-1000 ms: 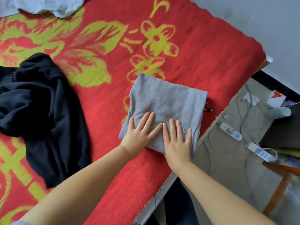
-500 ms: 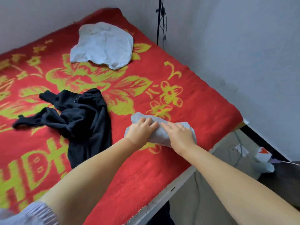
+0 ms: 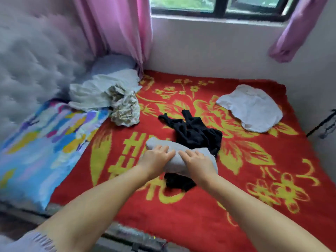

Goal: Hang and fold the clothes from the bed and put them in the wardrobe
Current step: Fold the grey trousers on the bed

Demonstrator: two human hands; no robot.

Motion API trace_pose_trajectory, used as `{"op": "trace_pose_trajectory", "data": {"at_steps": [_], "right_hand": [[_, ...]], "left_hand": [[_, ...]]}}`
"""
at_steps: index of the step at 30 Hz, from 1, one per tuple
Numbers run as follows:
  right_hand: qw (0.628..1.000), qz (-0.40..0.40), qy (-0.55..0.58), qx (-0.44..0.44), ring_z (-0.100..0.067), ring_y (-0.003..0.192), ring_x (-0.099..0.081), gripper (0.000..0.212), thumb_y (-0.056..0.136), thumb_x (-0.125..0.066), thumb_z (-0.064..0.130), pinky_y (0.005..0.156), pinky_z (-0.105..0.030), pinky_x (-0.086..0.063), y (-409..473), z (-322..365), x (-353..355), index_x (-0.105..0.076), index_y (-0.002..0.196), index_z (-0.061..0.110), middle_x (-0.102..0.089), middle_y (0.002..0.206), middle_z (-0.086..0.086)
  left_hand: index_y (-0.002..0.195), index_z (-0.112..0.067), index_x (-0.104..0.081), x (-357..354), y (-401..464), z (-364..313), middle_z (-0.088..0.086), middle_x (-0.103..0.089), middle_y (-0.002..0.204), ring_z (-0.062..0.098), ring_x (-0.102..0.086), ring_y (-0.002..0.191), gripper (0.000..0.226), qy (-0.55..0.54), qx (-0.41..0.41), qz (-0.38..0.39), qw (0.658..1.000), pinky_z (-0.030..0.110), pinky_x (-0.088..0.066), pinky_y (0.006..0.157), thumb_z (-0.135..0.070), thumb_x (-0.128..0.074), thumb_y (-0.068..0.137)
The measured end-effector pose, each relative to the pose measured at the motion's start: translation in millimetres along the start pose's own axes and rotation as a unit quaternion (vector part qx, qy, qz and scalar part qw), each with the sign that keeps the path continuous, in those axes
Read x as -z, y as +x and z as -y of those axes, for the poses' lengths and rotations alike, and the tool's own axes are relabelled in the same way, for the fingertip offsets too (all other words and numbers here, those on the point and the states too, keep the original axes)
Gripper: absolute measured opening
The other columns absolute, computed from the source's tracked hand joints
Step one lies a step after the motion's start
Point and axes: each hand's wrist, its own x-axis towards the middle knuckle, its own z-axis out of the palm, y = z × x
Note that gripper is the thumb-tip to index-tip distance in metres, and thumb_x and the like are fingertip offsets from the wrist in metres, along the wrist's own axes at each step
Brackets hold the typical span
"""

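Hands hold a folded grey garment above the bed's red and yellow blanket: the left hand and the right hand each wrap its near edge, fingers curled over the top. Beneath and behind it lies a crumpled black garment. A white garment lies flat toward the far right corner. Pale crumpled clothes sit near a pink curtain, beside a colourful pillow.
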Motion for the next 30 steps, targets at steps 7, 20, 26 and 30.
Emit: {"op": "trace_pose_trajectory", "data": {"at_steps": [7, 20, 26, 30], "right_hand": [[0.967, -0.005, -0.040, 0.251, -0.025, 0.114, -0.048, 0.054, 0.090, -0.058, 0.041, 0.087, -0.041, -0.045, 30, 211, 3, -0.034, 0.137, 0.030, -0.048, 0.128, 0.004], [0.815, 0.097, -0.099, 0.562, -0.027, 0.120, -0.052, 0.077, 0.079, -0.063, 0.054, 0.097, -0.039, -0.043, -171, 635, -90, -0.029, 0.145, 0.032, -0.048, 0.138, 0.000], [0.740, 0.135, -0.129, 0.646, -0.027, 0.118, -0.054, 0.082, 0.073, -0.068, 0.050, 0.099, -0.042, -0.042, -265, 753, -129, -0.027, 0.142, 0.035, -0.050, 0.133, 0.000], [0.699, 0.165, -0.147, 0.680, -0.028, 0.120, -0.052, 0.088, 0.072, -0.071, 0.031, 0.098, -0.044, -0.044, -302, 812, -152, -0.021, 0.144, 0.039, -0.049, 0.134, 0.001]], "left_hand": [[0.137, -0.026, -0.033, -6, -210, 111, 0.004, -0.041, 0.128, 0.026, -0.040, 0.125, 0.052, -0.041, 0.235, 0.013, 0.971, 0.042, -0.052, 0.073, -0.013, -0.049, 0.089], [0.137, -0.023, -0.037, -64, -706, 107, 0.006, -0.042, 0.135, 0.028, -0.046, 0.122, 0.059, -0.094, 0.542, 0.104, 0.828, 0.035, -0.044, 0.071, -0.014, -0.056, 0.082], [0.138, -0.024, -0.037, -85, -852, 66, 0.004, -0.042, 0.135, 0.026, -0.047, 0.120, 0.063, -0.137, 0.642, 0.126, 0.744, 0.038, -0.046, 0.078, -0.021, -0.061, 0.079], [0.135, -0.023, -0.038, -104, -915, 49, 0.004, -0.042, 0.131, 0.029, -0.050, 0.116, 0.056, -0.155, 0.686, 0.115, 0.701, 0.041, -0.050, 0.084, -0.020, -0.056, 0.083]]}}
